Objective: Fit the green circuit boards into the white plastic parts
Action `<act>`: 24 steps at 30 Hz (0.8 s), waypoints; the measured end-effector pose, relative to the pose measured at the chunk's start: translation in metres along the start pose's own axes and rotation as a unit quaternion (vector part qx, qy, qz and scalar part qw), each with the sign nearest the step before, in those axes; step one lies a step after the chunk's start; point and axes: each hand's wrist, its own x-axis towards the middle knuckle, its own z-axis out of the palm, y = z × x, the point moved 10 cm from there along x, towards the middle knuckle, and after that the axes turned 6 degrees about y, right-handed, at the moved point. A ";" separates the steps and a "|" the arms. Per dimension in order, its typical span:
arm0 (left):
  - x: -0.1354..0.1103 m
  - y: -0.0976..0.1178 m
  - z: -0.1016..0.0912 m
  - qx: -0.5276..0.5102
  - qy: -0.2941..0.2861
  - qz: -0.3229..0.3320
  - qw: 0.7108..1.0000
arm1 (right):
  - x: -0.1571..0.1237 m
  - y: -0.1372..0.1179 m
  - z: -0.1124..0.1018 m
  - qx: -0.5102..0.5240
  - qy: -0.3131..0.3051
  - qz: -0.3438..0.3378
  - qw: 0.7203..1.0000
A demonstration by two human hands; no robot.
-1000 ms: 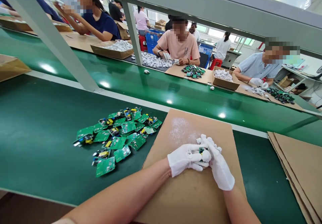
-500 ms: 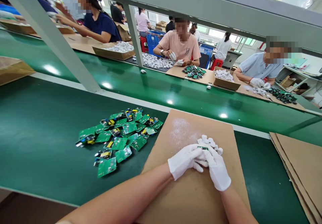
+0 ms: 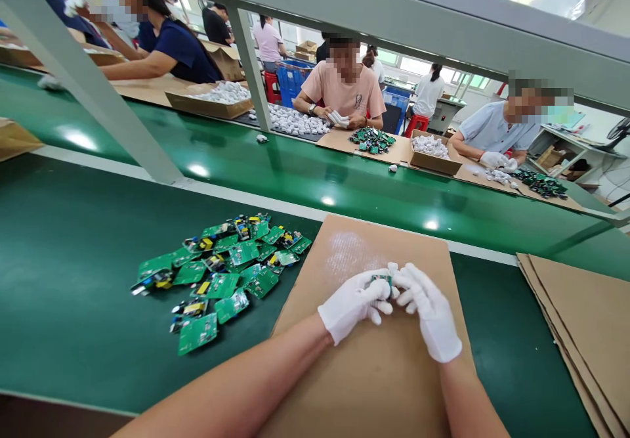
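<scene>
White-gloved left hand (image 3: 355, 301) pinches 1 small, flat green circuit board (image 3: 382, 282) over flat brown cardboard sheet (image 3: 374, 372), near, right of centre | white-gloved right hand (image 3: 431, 303) beside, fingers curled, grip can't tell | looks light, stiff, fragile: edges best!

A single camera, worn on the person's head, looks forward and down from above and behind the grip, where the left hand (image 3: 352, 305) holds a green circuit board (image 3: 382, 281) beside the right hand (image 3: 434, 313). It is close enough for both forearms to enter from the lower edge, nearer than the grip. Well beyond the grip, its view reaches co-workers (image 3: 347, 96), and the overhead beam (image 3: 394, 8) slants down rightward.
</scene>
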 end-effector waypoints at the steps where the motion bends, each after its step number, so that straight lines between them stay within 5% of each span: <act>1: 0.001 0.002 -0.004 -0.036 0.007 -0.005 0.999 | 0.004 0.003 -0.018 -0.019 0.052 0.001 0.998; 4: 0.005 0.008 -0.013 -0.124 0.015 -0.001 0.992 | 0.014 0.006 -0.054 -0.152 0.143 -0.023 0.978; 7: 0.006 0.009 -0.017 -0.143 0.031 0.007 0.989 | 0.021 0.008 -0.046 -0.265 0.087 -0.058 0.959; 11: 0.010 0.011 -0.030 -0.107 0.096 0.037 0.989 | 0.023 0.017 -0.036 -0.257 0.068 -0.046 0.963; 14: 0.029 0.031 -0.048 0.026 0.156 0.088 0.984 | 0.023 0.023 -0.041 -0.222 0.085 -0.019 0.971; 16: 0.051 0.057 -0.063 0.196 0.210 0.135 0.948 | 0.024 0.026 -0.045 -0.179 0.096 -0.005 0.979; 17: 0.063 0.071 -0.072 0.308 0.243 0.151 0.908 | 0.024 0.026 -0.048 -0.153 0.102 0.001 0.983; 24: 0.135 0.121 -0.137 0.495 0.354 0.094 0.788 | 0.028 0.029 -0.056 0.021 0.127 0.038 0.991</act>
